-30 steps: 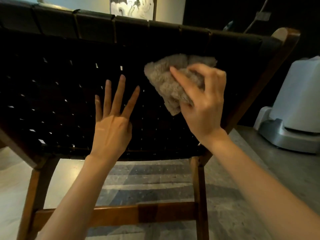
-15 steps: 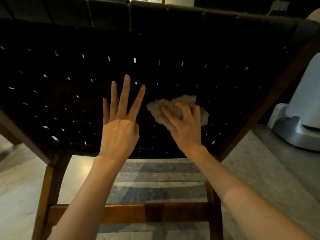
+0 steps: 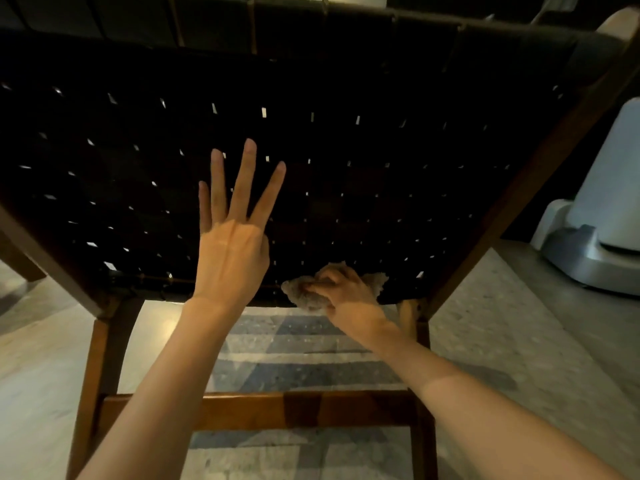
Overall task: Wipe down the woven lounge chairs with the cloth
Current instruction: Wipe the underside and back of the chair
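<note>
Downward is where the cloth [image 3: 304, 296] has travelled. A second ago the right hand [image 3: 349, 296] held it near the upper right corner of the woven back [image 3: 381, 150], and half a second ago it was at mid-height. Now it sits at the lower edge of that panel, right of centre, with part of the wad hanging just past the bottom edge. The right hand's fingers are curled round the cloth, bunching it and pressing it to the weave.

The left hand [image 3: 232, 258] has hardly shifted. It lies flat on the dark strapping left of centre, fingers straight and spread, holding nothing, and it seems to steady the chair. The two hands are apart, the left higher and the right low and just beside it.

One stroke from top to bottom down this strip looks finished, since the cloth has run out of panel. The next pass would likely have to start again at the top edge over a neighbouring strip. The area under the left hand probably needs wiping too, as do the wooden frame [image 3: 519, 188] and the lower crossbar [image 3: 277, 410]. Only one chair is in view, so how many chairs are done cannot be told. A pale appliance [image 3: 609, 209] stands on the floor [image 3: 485, 323] off the right side.
</note>
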